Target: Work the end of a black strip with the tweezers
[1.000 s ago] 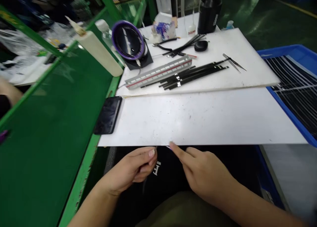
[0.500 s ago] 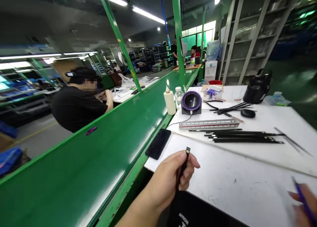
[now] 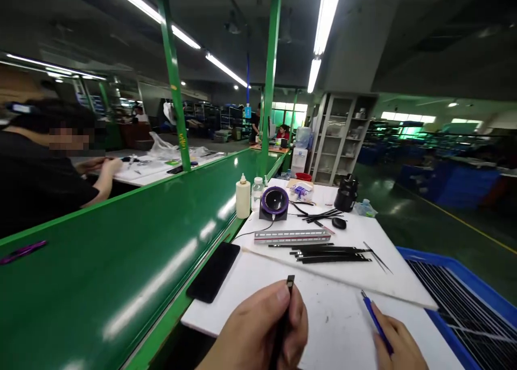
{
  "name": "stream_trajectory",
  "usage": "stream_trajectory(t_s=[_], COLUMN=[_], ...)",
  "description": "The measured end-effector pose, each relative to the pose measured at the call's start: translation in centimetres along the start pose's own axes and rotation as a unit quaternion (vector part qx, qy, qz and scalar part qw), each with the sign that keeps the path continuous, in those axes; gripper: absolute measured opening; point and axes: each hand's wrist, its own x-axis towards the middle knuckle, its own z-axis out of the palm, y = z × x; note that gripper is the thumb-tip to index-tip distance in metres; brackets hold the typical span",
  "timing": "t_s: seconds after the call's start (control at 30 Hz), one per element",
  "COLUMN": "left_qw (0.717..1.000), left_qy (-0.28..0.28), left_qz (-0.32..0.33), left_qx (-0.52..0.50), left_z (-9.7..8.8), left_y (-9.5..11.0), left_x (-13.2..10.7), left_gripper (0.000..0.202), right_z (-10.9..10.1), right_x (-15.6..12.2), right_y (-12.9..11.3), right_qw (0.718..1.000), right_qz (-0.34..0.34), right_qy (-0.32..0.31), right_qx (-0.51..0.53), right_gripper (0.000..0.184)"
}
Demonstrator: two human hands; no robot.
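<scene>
My left hand (image 3: 264, 321) is closed around a thin black flat strip (image 3: 290, 281), held upright between thumb and fingers. A small pale contact patch shows at the strip's top end; its lower part is hidden in my hand. To the right, over the white table (image 3: 331, 327), my right hand (image 3: 399, 344) grips a blue pen-shaped tool (image 3: 376, 321). Its narrow tip points up and to the left, apart from the strip. Beyond both hands lies a row of similar black strips (image 3: 331, 255), with tweezers (image 3: 377, 259) at its right end.
A black phone (image 3: 213, 272) lies at the table's left edge, beside the green trough (image 3: 161, 251). Farther back are a scale ruler (image 3: 291, 236), a cream bottle (image 3: 243, 199) and a round purple-rimmed device (image 3: 274, 200). A blue crate (image 3: 464, 276) stands right. Another person (image 3: 40, 165) sits left.
My head view has levelled and shifted, bringing the blue crate into sight. My right hand with the blue tool has come in from the right edge, closer to my left hand.
</scene>
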Motion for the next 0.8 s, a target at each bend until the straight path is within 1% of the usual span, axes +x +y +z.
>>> stream_trajectory(t_s=[0.1, 0.2, 0.27, 0.37, 0.43, 0.53, 0.57, 0.73, 0.8], left_qw=[0.996, 0.993, 0.986, 0.971, 0.966, 0.964, 0.966, 0.981, 0.979], left_qy=[-0.081, -0.118, -0.162, -0.235, -0.253, -0.253, -0.246, -0.16, -0.157], left_qz=[0.028, 0.026, 0.025, 0.044, 0.061, 0.08, 0.082, 0.077, 0.071], left_qx=[-0.01, -0.017, -0.011, -0.001, -0.003, -0.019, -0.023, -0.078, -0.107], left_z=[1.6, 2.4, 2.5, 2.4, 2.4, 2.5, 2.6, 2.9, 2.8], left_y=[0.7, 1.6, 2.2, 2.6, 2.6, 2.5, 2.4, 2.3, 2.2], left_x=[-1.4, -2.6, -3.2, -3.6, -3.8, -3.9, -3.9, -3.6, -3.0], left_gripper=[0.032, 0.034, 0.035, 0.034, 0.035, 0.036, 0.037, 0.036, 0.034], right_z=[0.3, 0.3, 0.2, 0.2, 0.3, 0.5, 0.5, 1.0, 1.4], right_x=[-0.4, -0.7, -0.7, -0.5, -0.5, -0.5, -0.5, -0.7, -0.7], right_y=[-0.9, -1.6, -1.8, -1.8, -1.6, -1.2, -1.1, 0.5, 1.7], right_qw=[0.999, 0.998, 0.998, 0.998, 0.998, 0.998, 0.998, 0.999, 0.999], right_qz=[0.009, 0.017, 0.021, 0.026, 0.026, 0.019, 0.017, 0.015, 0.021], right_qy=[0.033, 0.031, 0.028, 0.03, 0.033, 0.036, 0.037, 0.031, 0.03], right_qx=[-0.041, -0.048, -0.049, -0.047, -0.045, -0.043, -0.043, -0.039, -0.028], right_gripper=[0.049, 0.048, 0.048, 0.047, 0.048, 0.049, 0.049, 0.05, 0.048])
